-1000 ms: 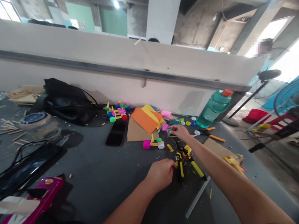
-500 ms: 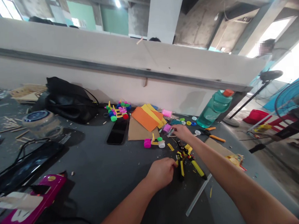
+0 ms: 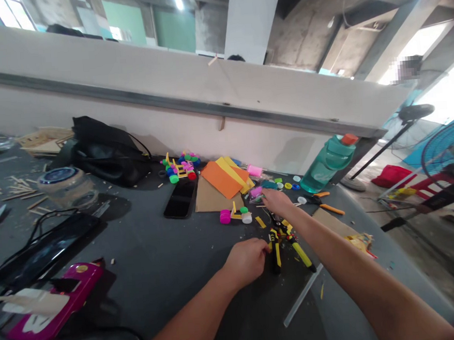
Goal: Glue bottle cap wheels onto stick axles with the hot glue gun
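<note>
**A:** Left hand [image 3: 247, 262]?
**B:** Closed in a loose fist on the worktop [image 3: 160, 268], fingertips against the near handle of the yellow-and-black cutters [image 3: 274, 249]; what they pinch, if anything, is hidden

**A:** How do the cutters lie?
**B:** Just right of that hand, long axis running away from the person, handles nearest; the left hand is the nearer of the two

**A:** Right hand [image 3: 276, 202]?
**B:** Farther out, beyond the cutters' head, palm down, fingers curled by a pink cap [image 3: 256, 192]; gripping or merely touching, I cannot tell

**A:** Beyond?
**B:** Orange card [image 3: 220, 179], a black phone [image 3: 179, 199], a teal bottle [image 3: 325, 165] to the right
</note>
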Demonstrator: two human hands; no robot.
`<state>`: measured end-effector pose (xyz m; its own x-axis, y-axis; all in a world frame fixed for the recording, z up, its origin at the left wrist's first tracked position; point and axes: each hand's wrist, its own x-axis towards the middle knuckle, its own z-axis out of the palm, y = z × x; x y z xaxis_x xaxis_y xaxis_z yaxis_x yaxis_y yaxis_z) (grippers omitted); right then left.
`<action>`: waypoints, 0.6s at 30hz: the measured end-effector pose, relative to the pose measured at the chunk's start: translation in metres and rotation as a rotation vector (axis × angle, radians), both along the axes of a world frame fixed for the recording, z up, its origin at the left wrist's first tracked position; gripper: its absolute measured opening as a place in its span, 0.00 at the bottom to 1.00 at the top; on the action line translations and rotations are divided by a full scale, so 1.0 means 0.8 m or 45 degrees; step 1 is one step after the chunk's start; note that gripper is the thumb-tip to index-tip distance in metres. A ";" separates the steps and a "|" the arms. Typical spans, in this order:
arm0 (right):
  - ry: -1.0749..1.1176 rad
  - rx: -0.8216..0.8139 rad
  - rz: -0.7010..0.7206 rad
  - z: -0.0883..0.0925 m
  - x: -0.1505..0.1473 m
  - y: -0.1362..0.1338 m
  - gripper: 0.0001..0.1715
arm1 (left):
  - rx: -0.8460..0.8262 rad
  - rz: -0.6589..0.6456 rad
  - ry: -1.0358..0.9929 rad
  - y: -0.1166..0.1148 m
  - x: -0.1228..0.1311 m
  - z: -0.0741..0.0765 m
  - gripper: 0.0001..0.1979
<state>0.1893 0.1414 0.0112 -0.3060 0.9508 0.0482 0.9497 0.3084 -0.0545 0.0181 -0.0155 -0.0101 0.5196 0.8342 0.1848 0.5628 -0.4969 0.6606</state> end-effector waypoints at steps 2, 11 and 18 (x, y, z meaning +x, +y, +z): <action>0.053 0.007 -0.010 0.003 0.001 0.000 0.15 | 0.007 -0.004 -0.005 0.000 0.000 0.000 0.14; 0.364 0.029 -0.230 0.021 0.025 -0.038 0.16 | 0.034 0.039 -0.082 0.001 0.000 0.002 0.13; 0.450 0.059 -0.266 0.020 0.033 -0.103 0.13 | 0.015 0.092 -0.215 0.004 0.001 0.000 0.12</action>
